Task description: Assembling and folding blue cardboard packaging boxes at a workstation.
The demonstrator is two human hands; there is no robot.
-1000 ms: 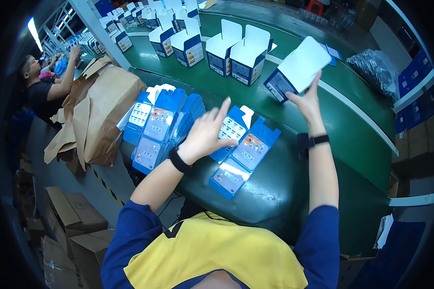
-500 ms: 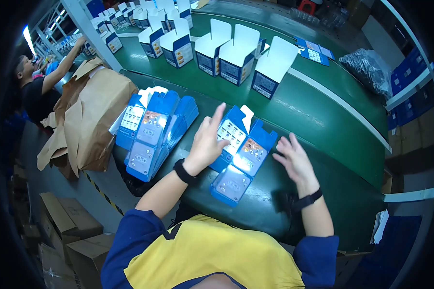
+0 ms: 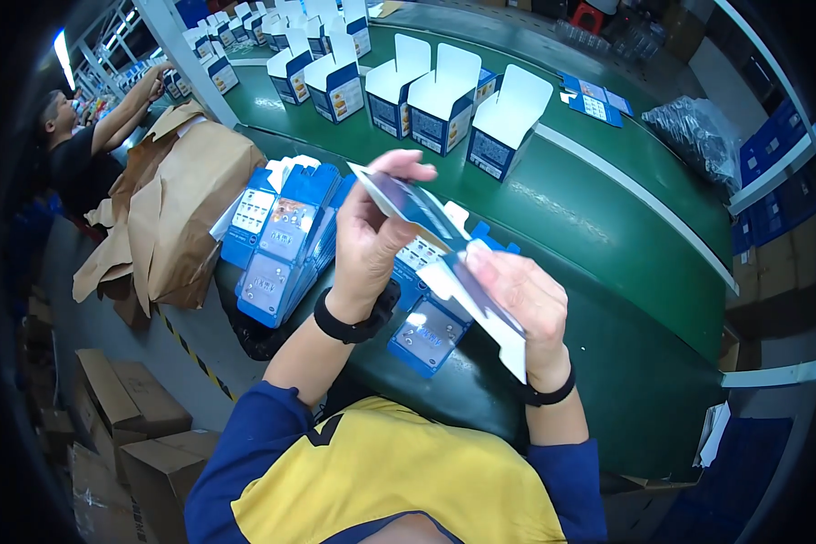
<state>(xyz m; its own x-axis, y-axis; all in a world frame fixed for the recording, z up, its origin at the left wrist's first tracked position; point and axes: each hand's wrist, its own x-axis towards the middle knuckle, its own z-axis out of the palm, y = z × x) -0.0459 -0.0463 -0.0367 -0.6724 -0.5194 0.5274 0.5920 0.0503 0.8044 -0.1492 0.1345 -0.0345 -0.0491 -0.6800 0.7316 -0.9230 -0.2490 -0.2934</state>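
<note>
Above the green worktop I hold a blue carton blank point(image 3: 414, 208), tilted, with white inner faces showing along its lower right. At its upper left end, my left hand point(image 3: 364, 240) is closed around it, with the thumb below and curled fingers above. My right hand point(image 3: 528, 304) pinches the carton's other end, partly hiding it. Underneath lies another flat blue carton blank point(image 3: 428, 338), partly covered by the held one. A fanned stack of flat blue carton blanks point(image 3: 286, 238) rests to the left of my left hand.
Open-topped cartons point(image 3: 501, 131) with raised white flaps stand on the green conveyor point(image 3: 598, 218) beyond my hands. Brown wrapping paper point(image 3: 190, 208) bulges at the left, near a person point(image 3: 86, 136) reaching across. Clear plastic bags point(image 3: 689, 136) lie at far right; brown boxes point(image 3: 145, 390) sit lower left.
One carton blank is now raised in both hands, with another lying beneath. My left hand has closed on it, and my right hand has moved left to grip the other end.
</note>
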